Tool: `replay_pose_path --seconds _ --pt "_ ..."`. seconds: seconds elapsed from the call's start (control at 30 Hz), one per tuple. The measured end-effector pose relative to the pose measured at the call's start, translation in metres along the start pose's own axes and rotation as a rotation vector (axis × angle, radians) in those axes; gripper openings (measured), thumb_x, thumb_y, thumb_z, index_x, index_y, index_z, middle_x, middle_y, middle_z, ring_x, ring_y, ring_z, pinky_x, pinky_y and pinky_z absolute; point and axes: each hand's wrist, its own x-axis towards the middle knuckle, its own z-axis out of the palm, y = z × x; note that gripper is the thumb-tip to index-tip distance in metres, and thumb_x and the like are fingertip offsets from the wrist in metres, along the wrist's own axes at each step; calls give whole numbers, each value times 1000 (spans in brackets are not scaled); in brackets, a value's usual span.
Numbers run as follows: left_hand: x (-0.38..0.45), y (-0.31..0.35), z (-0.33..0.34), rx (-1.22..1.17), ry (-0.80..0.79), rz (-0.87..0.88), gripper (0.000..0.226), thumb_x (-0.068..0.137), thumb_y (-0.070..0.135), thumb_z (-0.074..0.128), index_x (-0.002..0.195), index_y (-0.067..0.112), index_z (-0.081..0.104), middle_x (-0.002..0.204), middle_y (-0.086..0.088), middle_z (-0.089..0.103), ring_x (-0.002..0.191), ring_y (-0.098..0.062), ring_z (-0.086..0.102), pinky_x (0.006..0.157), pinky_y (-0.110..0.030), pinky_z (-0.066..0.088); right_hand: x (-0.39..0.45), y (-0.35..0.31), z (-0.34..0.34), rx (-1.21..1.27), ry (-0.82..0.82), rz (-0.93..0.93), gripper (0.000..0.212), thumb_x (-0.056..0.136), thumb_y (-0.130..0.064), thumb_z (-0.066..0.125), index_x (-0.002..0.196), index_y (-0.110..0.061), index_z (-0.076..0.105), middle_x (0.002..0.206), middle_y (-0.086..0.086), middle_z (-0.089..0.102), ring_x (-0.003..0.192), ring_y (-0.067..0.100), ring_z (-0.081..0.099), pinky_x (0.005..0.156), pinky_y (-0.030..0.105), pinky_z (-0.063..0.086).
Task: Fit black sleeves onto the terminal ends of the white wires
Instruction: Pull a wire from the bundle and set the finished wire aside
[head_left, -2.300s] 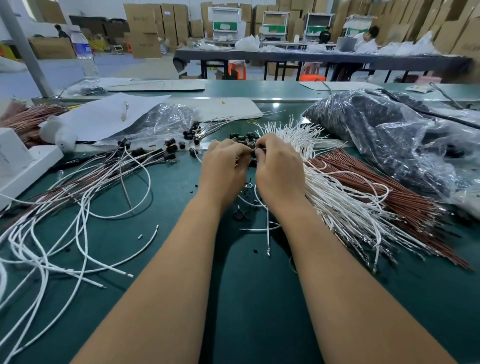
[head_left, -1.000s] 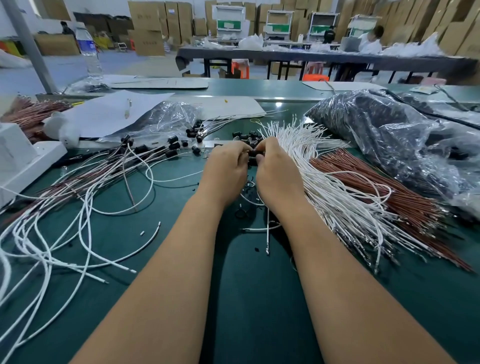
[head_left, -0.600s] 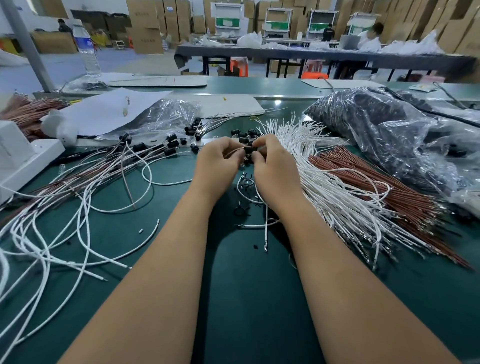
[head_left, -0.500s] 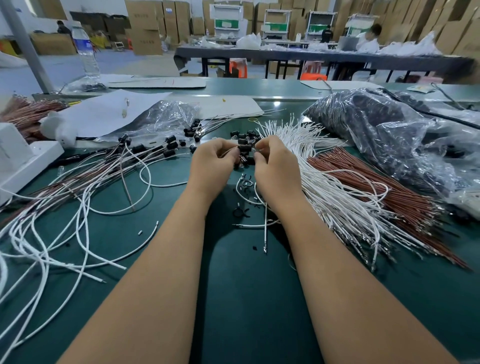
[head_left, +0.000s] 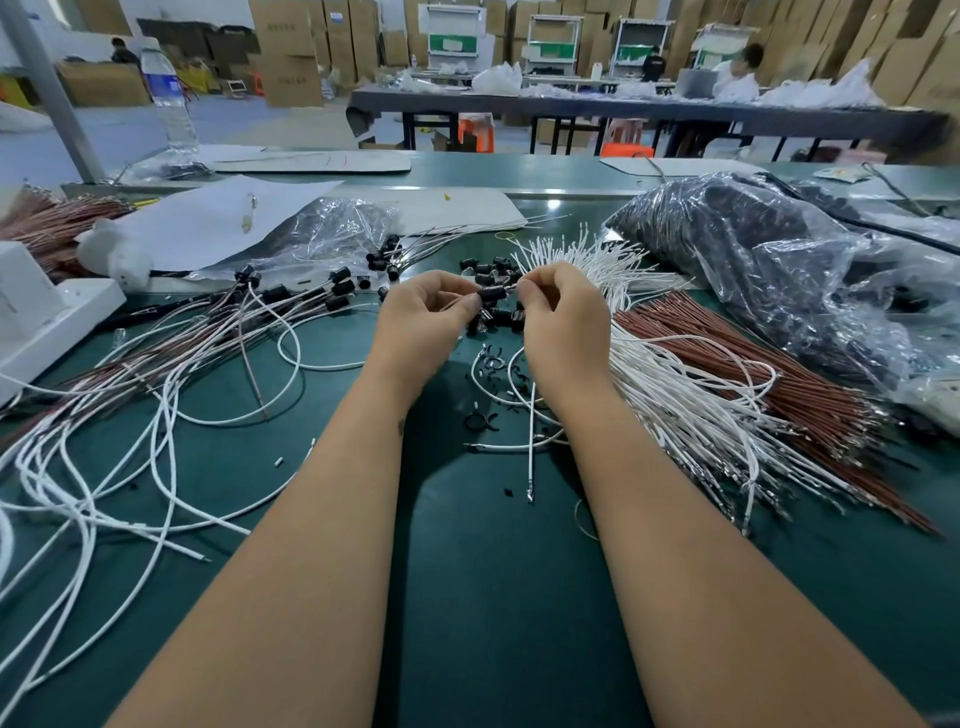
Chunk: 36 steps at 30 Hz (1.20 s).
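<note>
Head view, looking down at a green work mat (head_left: 493, 597) with both forearms reaching forward. Left hand (head_left: 418, 325) has its fingers curled, with thumb and forefinger pinching one end of a small black sleeve (head_left: 492, 292) held just above the mat. Right hand (head_left: 563, 325) is curled too, its fingertips pinching at the sleeve's other end, where a thin wire end seems to meet it; whether the terminal is already inside the sleeve is too small to tell. Just below and beyond the held sleeve lies a loose cluster of black sleeves (head_left: 493, 270) on the mat. To the right of the right hand a fanned bundle of white wires (head_left: 675, 395) spreads over the mat, touching a bundle of brown wires (head_left: 769, 374) on its far side. A few single white wires (head_left: 530, 431) lie under the right wrist. On the left, long white and brown wires with black sleeves fitted (head_left: 171, 374) sprawl in loops. A large clear plastic bag of dark parts (head_left: 769, 260) sits at the right, a smaller crumpled bag (head_left: 327, 234) and white paper sheets (head_left: 208, 218) at the back left, with a water bottle (head_left: 169, 104) standing behind them
</note>
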Motion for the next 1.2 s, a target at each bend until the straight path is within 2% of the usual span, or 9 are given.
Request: replay_pose_path --seconds 0.13,0.27,0.37,0.57,0.7,0.77,0.9,1.03,1.2 --pt "1 -1 1 -7 0 3 12 89 9 65 84 20 67 79 -6 67 70 -12 58 59 -11 46 0 -2 -1 151 -30 127 14 95 -16 57 82 -19 58 74 -4 60 68 11 55 63 20 44" --pt "1 -1 2 11 -15 24 7 89 6 64 90 11 68 73 4 65 61 4 57 60 -7 44 0 -1 0 19 -11 68 14 97 -20 54 85 -15 58 74 -6 57 69 11 51 61 22 39" --pt "0 -2 2 31 -20 34 6 90 7 63 91 11 67 73 4 65 59 7 56 59 -6 42 0 1 -1 -36 -5 31 15 98 -21 53 85 -14 57 79 -2 57 73 13 51 64 25 36" --pt "0 0 2 46 37 34 9 92 8 60 85 13 65 69 2 61 51 7 51 53 -7 43 -3 1 1 -112 -14 -69 12 97 -16 56 90 -9 63 83 0 59 75 14 52 65 20 36" --pt "0 1 1 49 46 0 18 92 10 58 76 16 64 64 4 58 42 6 44 45 -7 36 -4 -1 0 -161 -15 -146 10 93 -11 58 95 -6 67 87 -2 58 81 13 54 73 18 40" --pt "2 0 0 17 48 -43 21 91 11 58 73 20 64 63 5 58 42 5 43 47 -10 36 -5 -1 0 -181 -23 -174 9 91 -9 61 97 -6 68 90 0 61 83 13 55 76 19 42" --pt "4 0 -4 -26 8 -112 18 90 13 58 75 20 64 67 3 61 45 3 45 56 -20 36 -5 0 -2 -228 -4 -225 7 91 -9 62 92 -7 68 88 1 63 80 12 54 71 17 38" --pt "3 0 -9 -17 -12 -91 12 90 11 60 81 19 64 69 1 60 45 5 45 51 -15 37 -6 -1 -2 -192 6 -228 9 92 -12 61 86 -9 66 79 -3 59 75 13 52 64 19 34" --pt "1 0 -6 21 -34 -9 14 90 9 61 82 20 63 76 -12 54 50 -3 42 47 -13 38 -4 -1 0 -64 30 -117 10 91 -15 61 82 -13 65 70 -8 57 66 10 50 61 22 37"
